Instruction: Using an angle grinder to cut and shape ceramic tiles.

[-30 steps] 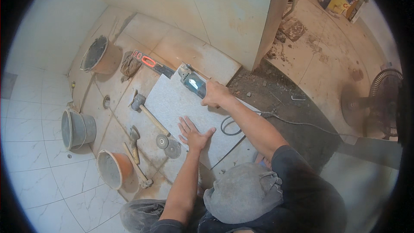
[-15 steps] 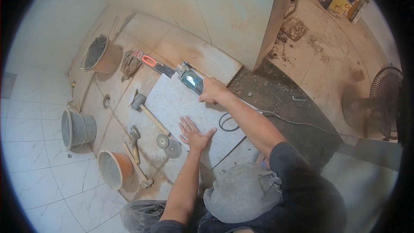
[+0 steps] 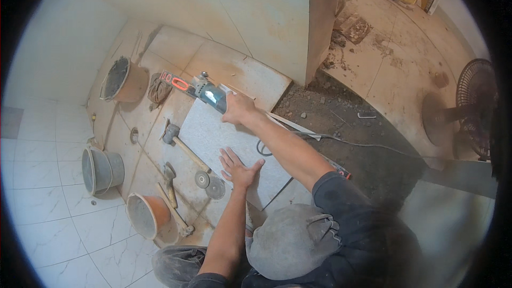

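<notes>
While the right hand (image 3: 238, 109) grasps the teal-bodied, metal-headed angle grinder (image 3: 212, 96) at the far edge of the flat, pale-grey rectangular tile (image 3: 208, 138), from my remote post I'd have the left hand (image 3: 241, 173), spread open on the tile's near part, press evenly.

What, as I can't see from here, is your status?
Right hand gripping angle grinder at far corner of pale tile. Left hand spread on tile. Cord looped near left hand, possibly in the way.
</notes>
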A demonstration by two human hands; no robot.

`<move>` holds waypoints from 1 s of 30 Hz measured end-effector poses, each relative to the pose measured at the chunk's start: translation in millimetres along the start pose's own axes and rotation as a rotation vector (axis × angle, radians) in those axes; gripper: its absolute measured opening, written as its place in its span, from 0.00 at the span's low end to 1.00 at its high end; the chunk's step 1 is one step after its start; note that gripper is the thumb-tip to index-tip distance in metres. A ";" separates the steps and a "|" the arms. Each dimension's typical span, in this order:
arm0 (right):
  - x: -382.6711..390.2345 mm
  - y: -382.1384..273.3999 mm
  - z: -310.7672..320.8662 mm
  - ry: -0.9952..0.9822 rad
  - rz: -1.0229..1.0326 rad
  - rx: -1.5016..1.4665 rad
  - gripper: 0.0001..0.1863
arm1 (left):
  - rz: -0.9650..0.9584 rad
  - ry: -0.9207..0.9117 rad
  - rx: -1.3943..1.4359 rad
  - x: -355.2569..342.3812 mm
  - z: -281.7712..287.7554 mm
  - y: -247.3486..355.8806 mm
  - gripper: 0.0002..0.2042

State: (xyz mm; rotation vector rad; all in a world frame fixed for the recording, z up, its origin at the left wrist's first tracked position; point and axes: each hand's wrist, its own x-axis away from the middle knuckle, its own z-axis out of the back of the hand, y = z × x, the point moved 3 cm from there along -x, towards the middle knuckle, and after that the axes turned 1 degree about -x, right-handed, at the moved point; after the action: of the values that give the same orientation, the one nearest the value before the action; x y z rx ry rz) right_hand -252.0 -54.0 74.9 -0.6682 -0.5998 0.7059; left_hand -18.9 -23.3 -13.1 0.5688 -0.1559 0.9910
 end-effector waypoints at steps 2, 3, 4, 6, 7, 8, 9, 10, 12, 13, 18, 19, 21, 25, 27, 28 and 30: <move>6.3 -12.0 -3.3 0.030 0.073 0.036 0.38 | 0.014 0.002 -0.016 0.0 2.6 -5.9 0.77; 7.9 -13.5 -2.6 0.030 0.077 0.033 0.38 | 0.016 0.005 -0.019 0.0 3.9 -6.1 0.77; 9.7 -13.4 -0.9 0.038 0.070 0.018 0.37 | 0.017 0.002 -0.015 0.1 4.3 -5.9 0.77; 11.3 -8.7 2.3 0.047 0.066 0.004 0.37 | 0.018 0.002 -0.010 0.5 4.6 -4.4 0.77; 11.6 -3.3 4.6 0.070 0.054 -0.001 0.37 | 0.014 -0.002 -0.008 1.1 4.2 -2.9 0.77; 11.2 1.2 6.3 0.094 0.043 -0.007 0.37 | 0.011 -0.005 -0.006 1.3 4.4 -2.1 0.77; 10.4 3.3 8.7 0.094 0.045 -0.008 0.37 | 0.012 -0.003 -0.007 1.0 5.3 -2.3 0.77; 8.9 5.7 9.2 0.046 0.019 0.004 0.37 | 0.016 -0.006 -0.008 1.0 6.2 -3.1 0.77; 7.3 7.9 7.4 -0.003 -0.006 0.015 0.37 | 0.022 -0.008 -0.011 0.5 7.0 -4.1 0.77; 6.9 8.8 5.7 -0.004 -0.016 0.023 0.37 | 0.021 -0.008 -0.011 0.5 6.7 -4.3 0.77; -1.4 13.7 0.7 -0.017 -0.026 0.069 0.36 | 0.018 -0.019 0.004 1.5 2.9 0.2 0.77; -1.9 10.6 0.3 -0.021 -0.038 0.065 0.35 | 0.014 -0.011 -0.001 1.1 3.6 -2.1 0.77; -2.9 6.9 -0.1 -0.027 -0.049 0.063 0.34 | 0.011 -0.002 -0.005 0.8 3.5 -5.1 0.77; -6.0 7.3 1.0 -0.044 -0.051 0.063 0.34 | 0.006 -0.004 -0.008 1.1 2.8 -3.7 0.77; -6.5 6.5 2.6 -0.032 -0.047 0.071 0.34 | 0.007 -0.010 0.005 1.1 3.4 -2.4 0.77; -6.4 5.1 2.6 -0.060 -0.048 0.073 0.34 | 0.012 -0.015 -0.002 0.9 3.9 -2.9 0.77; -6.4 3.8 3.3 -0.087 -0.051 0.076 0.34 | 0.016 -0.022 -0.007 1.0 3.6 -3.2 0.77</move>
State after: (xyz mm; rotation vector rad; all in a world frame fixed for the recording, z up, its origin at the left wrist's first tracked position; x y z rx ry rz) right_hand -259.6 -55.4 72.6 -0.5517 -0.6650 0.7091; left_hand -15.2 -25.7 -11.0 0.5727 -0.1834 0.9999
